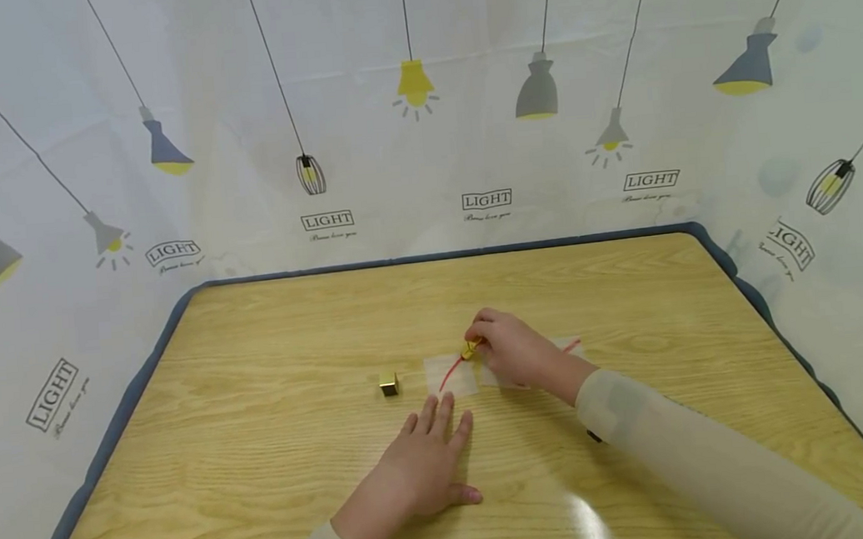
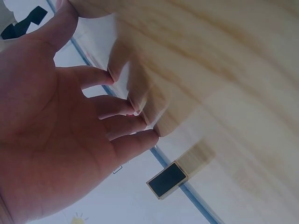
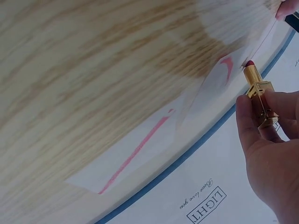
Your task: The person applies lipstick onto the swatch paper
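My right hand (image 1: 514, 351) pinches a gold lipstick (image 3: 260, 100) between thumb and fingers, its red tip low over a white paper sheet (image 1: 468, 384). A curved red line (image 1: 450, 373) runs across that sheet from its lower left up to the lipstick. My left hand (image 1: 422, 462) lies palm down with fingers straight and spread, fingertips right at the sheet's near edge. To the left of the sheet stands a small gold lipstick cap (image 1: 389, 384), which also shows in the left wrist view with a dark end face.
More white paper (image 3: 154, 137) with red strokes lies to the right, partly behind my right hand. A small dark object (image 1: 594, 436) peeks out beneath the right sleeve. The wooden table (image 1: 293, 329) has a blue edge, with a lamp-printed wall cloth (image 1: 231, 192) around it.
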Demonstrator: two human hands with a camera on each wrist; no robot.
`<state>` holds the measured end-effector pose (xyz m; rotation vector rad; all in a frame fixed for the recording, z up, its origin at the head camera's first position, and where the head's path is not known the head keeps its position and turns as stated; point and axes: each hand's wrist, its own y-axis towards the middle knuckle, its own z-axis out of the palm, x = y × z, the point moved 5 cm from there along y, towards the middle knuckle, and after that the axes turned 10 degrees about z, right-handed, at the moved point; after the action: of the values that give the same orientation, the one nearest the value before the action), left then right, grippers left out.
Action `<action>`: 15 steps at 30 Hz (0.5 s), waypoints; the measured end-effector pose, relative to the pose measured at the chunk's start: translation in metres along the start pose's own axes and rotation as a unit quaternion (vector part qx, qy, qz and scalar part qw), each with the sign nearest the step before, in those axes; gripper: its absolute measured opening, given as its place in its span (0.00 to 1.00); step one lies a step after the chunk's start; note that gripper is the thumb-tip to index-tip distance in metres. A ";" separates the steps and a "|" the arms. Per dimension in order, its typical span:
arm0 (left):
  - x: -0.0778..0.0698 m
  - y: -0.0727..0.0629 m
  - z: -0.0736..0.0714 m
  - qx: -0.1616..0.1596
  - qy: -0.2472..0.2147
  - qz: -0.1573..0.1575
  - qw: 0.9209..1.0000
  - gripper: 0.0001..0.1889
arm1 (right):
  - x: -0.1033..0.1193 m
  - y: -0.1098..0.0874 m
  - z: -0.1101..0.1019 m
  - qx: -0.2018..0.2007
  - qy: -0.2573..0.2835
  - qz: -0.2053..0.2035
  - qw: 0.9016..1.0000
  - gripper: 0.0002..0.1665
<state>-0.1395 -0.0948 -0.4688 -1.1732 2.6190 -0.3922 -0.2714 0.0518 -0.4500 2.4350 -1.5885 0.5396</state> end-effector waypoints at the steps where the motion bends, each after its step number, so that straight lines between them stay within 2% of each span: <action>1: 0.000 0.000 0.000 0.000 0.001 0.000 1.000 0.54 | 0.000 0.000 -0.001 0.001 0.001 0.000 1.000 0.13; 7: 0.002 0.005 -0.005 0.004 -0.009 -0.006 1.000 0.55 | 0.000 0.000 -0.001 0.007 0.012 0.010 1.000 0.14; 15: 0.006 0.014 -0.017 -0.028 -0.018 -0.011 0.999 0.54 | -0.003 -0.002 -0.005 -0.014 0.066 0.030 0.997 0.14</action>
<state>-0.1590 -0.0879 -0.4582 -1.2152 2.6042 -0.3007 -0.2716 0.0568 -0.4460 2.2866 -1.6078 0.6675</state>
